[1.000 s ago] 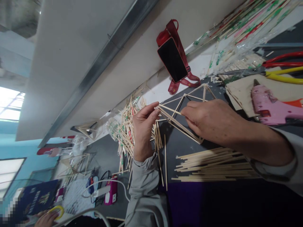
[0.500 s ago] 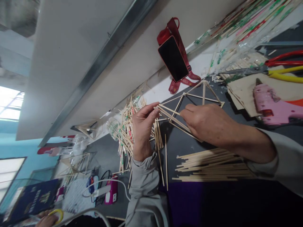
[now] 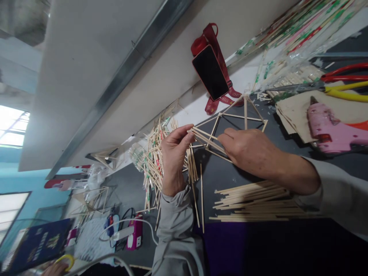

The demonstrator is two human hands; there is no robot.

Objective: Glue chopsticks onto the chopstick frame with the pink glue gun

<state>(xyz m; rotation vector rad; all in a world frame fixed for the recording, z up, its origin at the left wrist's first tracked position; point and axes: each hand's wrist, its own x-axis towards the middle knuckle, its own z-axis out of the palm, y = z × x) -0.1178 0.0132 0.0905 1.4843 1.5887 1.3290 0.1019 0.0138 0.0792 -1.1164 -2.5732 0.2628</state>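
A frame of thin wooden sticks (image 3: 242,116) stands on the dark tabletop at the centre right. My left hand (image 3: 176,157) pinches its left corner, where several stick ends meet, between thumb and fingertips. To the right, my right hand (image 3: 247,151) is closed on sticks of the same frame, its fingers hiding part of them. Below the right hand lies a row of loose sticks (image 3: 244,200). Behind and left of my left hand is a heap of sticks (image 3: 153,163) with green and red wrapping bits.
A phone (image 3: 211,73) leans on a red bottle at the back. At right lie a pink glue gun (image 3: 330,126) and pliers (image 3: 345,92). Another person's hand (image 3: 56,269) shows at lower left, near a yellow ring and a magenta socket box (image 3: 134,234).
The stick frame's right side has shifted slightly left and up. My right hand and sleeve have moved a little left, while my left hand keeps its pinch almost in place.
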